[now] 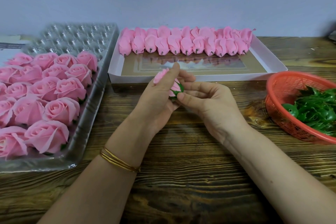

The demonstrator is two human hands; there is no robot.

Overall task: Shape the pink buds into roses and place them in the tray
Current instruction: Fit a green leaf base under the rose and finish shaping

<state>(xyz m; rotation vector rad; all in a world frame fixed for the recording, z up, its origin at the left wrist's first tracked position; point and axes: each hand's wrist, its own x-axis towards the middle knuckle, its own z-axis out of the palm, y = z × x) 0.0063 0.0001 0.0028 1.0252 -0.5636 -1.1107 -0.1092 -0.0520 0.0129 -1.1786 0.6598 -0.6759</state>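
Note:
My left hand (pixel 160 92) grips a pink bud (pixel 160 76) over the middle of the wooden table, fingers curled round its petals. A green calyx (pixel 179 90) sits on the bud's base, and my right hand (pixel 205 102) pinches it between thumb and fingertips. At the left lies a clear plastic tray (pixel 87 96) holding several finished pink roses (pixel 60 109), with bare cups at its far end. Behind my hands a white box (pixel 272 62) holds two rows of closed pink buds (pixel 183 43) along its far side.
A red plastic basket (pixel 283 85) with several green calyxes (pixel 316 109) stands at the right, close to my right forearm. Bare wooden tabletop (pixel 181 178) lies between my arms and toward me. A pale wall rises behind the table.

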